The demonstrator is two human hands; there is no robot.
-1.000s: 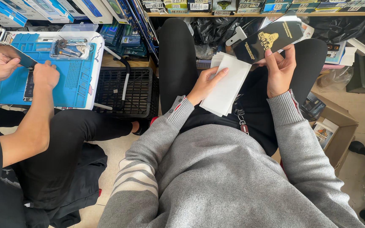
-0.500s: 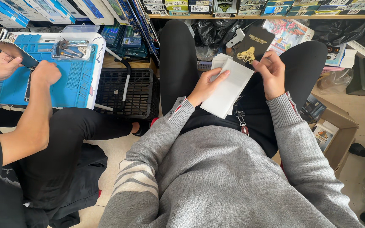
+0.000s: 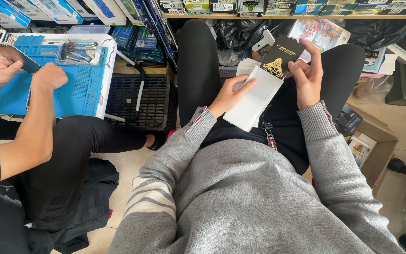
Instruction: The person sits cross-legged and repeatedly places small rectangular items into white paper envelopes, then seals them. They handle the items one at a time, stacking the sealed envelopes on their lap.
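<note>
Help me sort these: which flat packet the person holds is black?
The black packet in the right hand; the left hand holds white sleeves.

We take this for a small repair shop or stockroom for phone parts. At twelve o'clock a wooden shelf [image 3: 306, 15] carries rows of labelled packaged boxes [image 3: 222, 5]. At ten o'clock a co-worker bends over a blue work mat [image 3: 85, 84] with a clear tray of small tools [image 3: 74, 51]. A black plastic crate [image 3: 139, 101] sits beside it. At three o'clock, an open cardboard carton [image 3: 377, 146] on the tiled floor.
</note>
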